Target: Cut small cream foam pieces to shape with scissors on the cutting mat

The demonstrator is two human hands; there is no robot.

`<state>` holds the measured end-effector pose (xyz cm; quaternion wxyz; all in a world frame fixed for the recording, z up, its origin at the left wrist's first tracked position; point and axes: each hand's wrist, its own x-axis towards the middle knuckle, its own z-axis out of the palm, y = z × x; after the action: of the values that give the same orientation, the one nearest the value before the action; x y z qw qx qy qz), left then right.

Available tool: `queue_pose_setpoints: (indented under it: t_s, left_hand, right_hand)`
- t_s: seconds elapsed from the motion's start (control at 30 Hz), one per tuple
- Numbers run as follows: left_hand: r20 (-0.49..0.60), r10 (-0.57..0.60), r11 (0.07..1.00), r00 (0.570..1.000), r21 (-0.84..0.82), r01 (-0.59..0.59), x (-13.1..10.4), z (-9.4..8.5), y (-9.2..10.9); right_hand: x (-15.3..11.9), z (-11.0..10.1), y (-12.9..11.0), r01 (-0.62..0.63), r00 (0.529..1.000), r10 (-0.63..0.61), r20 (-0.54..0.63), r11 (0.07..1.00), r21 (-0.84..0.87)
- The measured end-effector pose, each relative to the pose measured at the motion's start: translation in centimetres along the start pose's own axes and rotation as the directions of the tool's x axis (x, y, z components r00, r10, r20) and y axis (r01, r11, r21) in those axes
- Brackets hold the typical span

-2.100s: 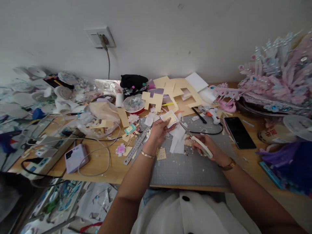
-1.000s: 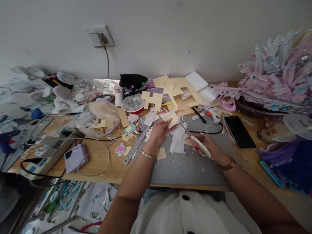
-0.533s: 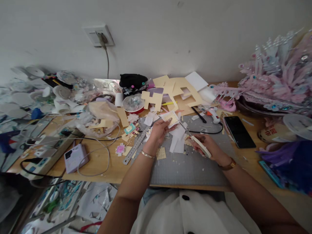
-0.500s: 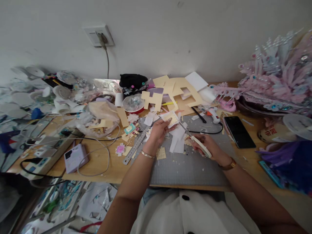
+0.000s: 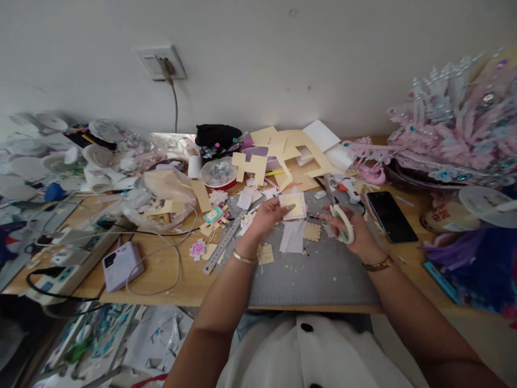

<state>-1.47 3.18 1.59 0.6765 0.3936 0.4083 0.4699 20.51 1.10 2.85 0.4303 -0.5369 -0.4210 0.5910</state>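
My left hand (image 5: 270, 216) pinches the edge of a small square card piece (image 5: 294, 207), cream in the middle with a white border. My right hand (image 5: 352, 229) is wrapped round the pale handles of a pair of scissors (image 5: 343, 223), whose blades point up and away, apart from the card. Below the hands lies a grey cutting mat (image 5: 299, 285). On it rest white paper scraps (image 5: 292, 237), a cream piece with a wavy edge (image 5: 312, 231) and a patterned cream square (image 5: 265, 254).
A metal ruler (image 5: 223, 245) lies left of the mat. Cut cream card sheets (image 5: 278, 145) are heaped at the back. On the right are a glue gun (image 5: 350, 188), a phone (image 5: 391, 215) and pink decorations (image 5: 440, 129). A power strip (image 5: 76, 264) and loose cables fill the left.
The scissors have come away from the card's edge, swinging right and more upright with my right hand. The card in my left hand has turned to face me more squarely.
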Motion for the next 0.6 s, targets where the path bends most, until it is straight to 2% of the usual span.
queue_pose_setpoints:
  t_s: [0.1, 0.2, 0.4, 0.6]
  left_hand:
    - [0.071, -0.018, 0.998, 0.997, 0.069, 0.013, -0.3, 0.4, -0.4]
    - [0.079, -0.031, 0.988, 0.996, 0.151, 0.019, -0.4, 0.3, -0.6]
    - [0.199, 0.068, 0.896, 0.978, 0.420, -0.147, -0.6, 0.1, -0.3]
    - [0.242, 0.037, 0.874, 0.970, 0.463, -0.149, -0.6, 0.1, -0.6]
  right_hand:
    - [-0.1, 1.0, 0.2, -0.058, 0.998, 0.057, 0.028, 0.998, 0.015]
    - [0.0, 1.7, 0.6, -0.093, 0.994, 0.090, 0.065, 0.995, 0.042]
    - [0.6, 2.1, 0.8, -0.052, 0.998, 0.050, 0.044, 0.998, 0.024]
    - [0.8, 2.1, 0.7, -0.070, 0.997, 0.068, 0.040, 0.997, 0.038]
